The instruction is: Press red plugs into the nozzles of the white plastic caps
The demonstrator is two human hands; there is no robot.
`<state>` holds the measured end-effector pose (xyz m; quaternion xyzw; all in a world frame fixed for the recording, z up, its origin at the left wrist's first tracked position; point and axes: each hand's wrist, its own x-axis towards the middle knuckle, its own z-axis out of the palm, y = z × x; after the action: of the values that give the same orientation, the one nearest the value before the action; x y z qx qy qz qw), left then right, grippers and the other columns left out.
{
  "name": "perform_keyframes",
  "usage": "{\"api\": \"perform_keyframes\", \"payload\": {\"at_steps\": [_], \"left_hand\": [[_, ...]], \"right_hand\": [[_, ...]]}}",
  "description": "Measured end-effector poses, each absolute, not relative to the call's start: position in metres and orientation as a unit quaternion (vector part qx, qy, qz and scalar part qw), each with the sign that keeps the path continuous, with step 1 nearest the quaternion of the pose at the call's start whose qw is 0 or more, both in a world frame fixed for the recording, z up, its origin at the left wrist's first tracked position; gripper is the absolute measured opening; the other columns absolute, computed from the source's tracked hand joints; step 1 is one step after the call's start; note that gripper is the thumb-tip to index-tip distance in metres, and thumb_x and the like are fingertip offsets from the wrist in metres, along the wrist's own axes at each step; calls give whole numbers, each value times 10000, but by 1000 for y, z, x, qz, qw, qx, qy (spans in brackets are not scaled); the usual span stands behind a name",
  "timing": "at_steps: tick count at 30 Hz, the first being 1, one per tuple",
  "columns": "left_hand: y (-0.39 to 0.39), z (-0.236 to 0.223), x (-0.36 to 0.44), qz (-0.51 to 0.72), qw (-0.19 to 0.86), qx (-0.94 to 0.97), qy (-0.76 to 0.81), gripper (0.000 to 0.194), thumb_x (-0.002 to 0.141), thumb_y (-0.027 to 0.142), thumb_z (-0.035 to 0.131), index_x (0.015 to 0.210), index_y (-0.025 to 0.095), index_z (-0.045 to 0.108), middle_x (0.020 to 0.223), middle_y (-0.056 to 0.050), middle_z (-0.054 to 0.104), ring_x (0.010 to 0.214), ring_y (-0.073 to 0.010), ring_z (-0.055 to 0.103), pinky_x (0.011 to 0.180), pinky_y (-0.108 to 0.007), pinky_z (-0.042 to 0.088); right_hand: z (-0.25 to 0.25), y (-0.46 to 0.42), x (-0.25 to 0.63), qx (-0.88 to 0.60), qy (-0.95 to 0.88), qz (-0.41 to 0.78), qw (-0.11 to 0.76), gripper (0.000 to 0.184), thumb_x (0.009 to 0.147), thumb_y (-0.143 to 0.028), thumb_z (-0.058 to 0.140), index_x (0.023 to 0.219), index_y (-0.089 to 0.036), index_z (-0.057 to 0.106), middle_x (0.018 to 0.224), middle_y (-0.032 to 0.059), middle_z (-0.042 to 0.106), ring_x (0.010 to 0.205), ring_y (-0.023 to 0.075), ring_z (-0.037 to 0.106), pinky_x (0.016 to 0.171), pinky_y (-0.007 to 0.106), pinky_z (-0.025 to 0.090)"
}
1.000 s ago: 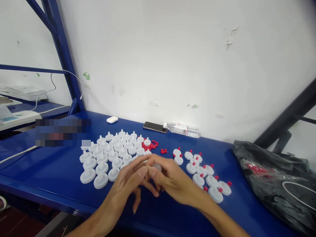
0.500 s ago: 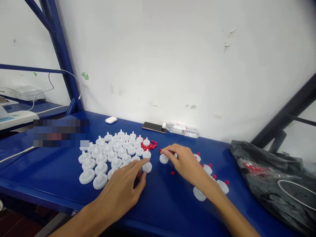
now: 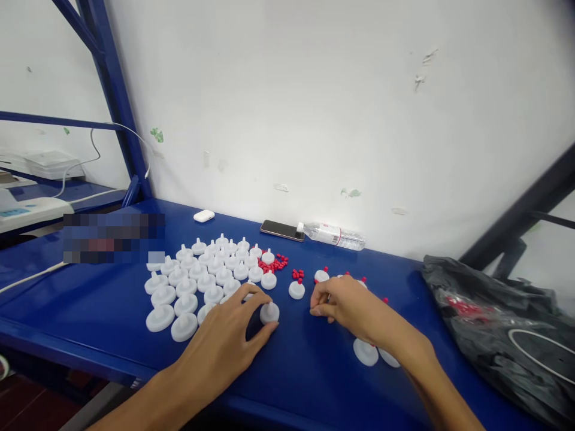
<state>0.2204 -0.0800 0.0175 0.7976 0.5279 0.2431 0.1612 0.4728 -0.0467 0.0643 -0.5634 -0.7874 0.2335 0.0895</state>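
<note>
My left hand point(image 3: 231, 323) curves its thumb and index finger around a white nozzle cap point(image 3: 269, 313) standing upright on the blue table. To its left, many similar white nozzle caps point(image 3: 196, 270) stand close together. My right hand point(image 3: 344, 305) is closed, fingertips pinched low over the table; what they hold is hidden. Between the hands stands a white nozzle cap with a red tip point(image 3: 296, 290). Small loose red tip caps point(image 3: 297, 273) lie just behind it, and a larger pile of red tip caps point(image 3: 275, 263) is further left. More red-tipped nozzle caps point(image 3: 366, 352) sit around my right forearm, partly covered.
At the wall lie a phone point(image 3: 282, 230), a clear plastic bottle point(image 3: 335, 235) and a white earbud case point(image 3: 203, 216). A black plastic bag point(image 3: 485, 341) takes up the right end. A white power strip point(image 3: 36, 212) and cables are at the left.
My right hand has left the middle nozzle cap, whose red tip now shows, and moved nearer me, over where a loose red cap lay. My left hand has shifted its nozzle cap slightly towards me.
</note>
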Motion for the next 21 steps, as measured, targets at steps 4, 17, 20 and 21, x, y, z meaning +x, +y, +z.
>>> {"api": "perform_keyframes", "payload": {"at_steps": [4, 17, 20, 21], "left_hand": [[-81, 19, 220, 256, 163, 790, 532, 335, 979, 432, 541, 1245, 273, 667, 842, 4, 702, 545, -164, 555, 588, -309, 431], [-81, 18, 218, 313, 203, 807, 457, 211, 983, 370, 586, 1141, 303, 708, 919, 40, 718, 593, -112, 568, 607, -261, 453], [-80, 20, 218, 338, 233, 785, 464, 235, 955, 361, 628, 1161, 286, 713, 913, 32, 733, 637, -119, 618, 578, -252, 461], [-79, 21, 219, 351, 249, 773, 467, 247, 946, 365, 641, 1165, 278, 715, 923, 25, 740, 668, -128, 641, 563, -247, 464]], "right_hand": [[73, -52, 466, -508, -805, 242, 189, 124, 963, -213, 635, 871, -229, 717, 808, -4, 757, 747, 170, 692, 651, 265, 472], [69, -61, 428, -396, -779, 361, 326, 77, 910, -224, 762, 921, -283, 811, 944, -54, 811, 890, 150, 713, 803, 254, 512], [66, -59, 430, -394, -763, 384, 340, 55, 899, -248, 776, 936, -268, 810, 928, -40, 818, 868, 159, 732, 792, 259, 527], [65, -58, 430, -393, -755, 395, 347, 61, 899, -254, 777, 950, -265, 809, 930, -34, 820, 872, 164, 740, 792, 261, 531]]}}
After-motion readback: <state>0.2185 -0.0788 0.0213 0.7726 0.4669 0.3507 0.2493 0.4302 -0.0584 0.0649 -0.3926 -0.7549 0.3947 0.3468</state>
